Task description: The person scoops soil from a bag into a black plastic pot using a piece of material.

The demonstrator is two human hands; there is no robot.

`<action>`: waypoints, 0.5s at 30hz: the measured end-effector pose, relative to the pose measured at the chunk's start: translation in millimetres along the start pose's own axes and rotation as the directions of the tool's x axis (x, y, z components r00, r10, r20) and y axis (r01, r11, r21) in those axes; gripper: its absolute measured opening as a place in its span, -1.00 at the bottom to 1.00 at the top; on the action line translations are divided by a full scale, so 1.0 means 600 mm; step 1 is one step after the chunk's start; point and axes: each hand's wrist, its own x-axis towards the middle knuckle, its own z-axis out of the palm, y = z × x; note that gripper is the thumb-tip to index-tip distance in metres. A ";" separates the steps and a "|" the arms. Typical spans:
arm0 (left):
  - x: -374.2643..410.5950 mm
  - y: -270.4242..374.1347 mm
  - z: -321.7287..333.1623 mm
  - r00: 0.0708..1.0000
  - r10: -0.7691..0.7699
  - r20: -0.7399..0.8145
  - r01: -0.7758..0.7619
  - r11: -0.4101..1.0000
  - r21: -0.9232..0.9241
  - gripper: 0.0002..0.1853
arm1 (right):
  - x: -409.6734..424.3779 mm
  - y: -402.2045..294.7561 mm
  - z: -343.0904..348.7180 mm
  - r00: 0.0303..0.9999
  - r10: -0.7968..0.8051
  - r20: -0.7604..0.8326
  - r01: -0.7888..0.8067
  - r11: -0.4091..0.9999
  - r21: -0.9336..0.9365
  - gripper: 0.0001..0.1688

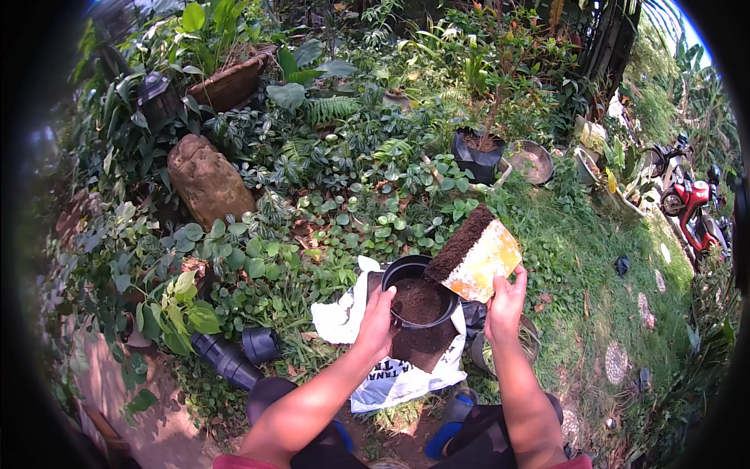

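Note:
My left hand (378,321) grips the left rim of a round black plastic pot (454,305) that is partly filled with dark brown soil (417,300). In my right hand (507,299) is a flat yellow-and-white piece (485,261), its surface worn; a thick row of dark soil (460,243) lies along its far edge. That piece is tilted, and its lower left corner is over the pot's right rim. Under the pot a white printed sack (387,390) is spread on the grass, with more loose soil (425,346) on it.
Stacked black pots (225,359) and another black pot (261,346) lie at the left. A potted plant (530,340) stands by my right forearm. Beyond are a large brown rock (208,179), a black bag planter (477,158), a round basin (531,162) and dense plants. A red motorcycle (691,205) is far right.

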 end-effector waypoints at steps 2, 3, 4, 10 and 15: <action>0.000 -0.001 0.001 1.000 0.008 0.003 -0.008 1.000 -0.014 -0.42 | -0.001 0.004 -0.002 1.000 -0.019 0.016 0.019 1.000 -0.015 -0.62; 0.000 0.000 0.000 1.000 0.012 0.002 -0.012 1.000 -0.019 -0.43 | -0.002 0.005 0.001 0.999 -0.028 0.016 0.028 0.999 -0.023 -0.62; -0.001 0.001 -0.001 1.000 0.015 0.004 -0.015 1.000 -0.018 -0.43 | -0.003 0.006 0.005 0.999 -0.037 0.017 0.038 0.999 -0.032 -0.62; -0.006 0.010 0.002 0.998 0.059 -0.034 -0.060 0.998 -0.024 -0.69 | -0.021 -0.003 0.035 0.999 -0.043 0.025 0.044 0.998 -0.037 -0.62; -0.001 0.011 0.002 0.988 0.094 -0.121 -0.104 0.992 -0.073 -0.56 | -0.025 -0.004 0.037 0.989 -0.134 0.058 0.139 0.986 -0.094 -0.63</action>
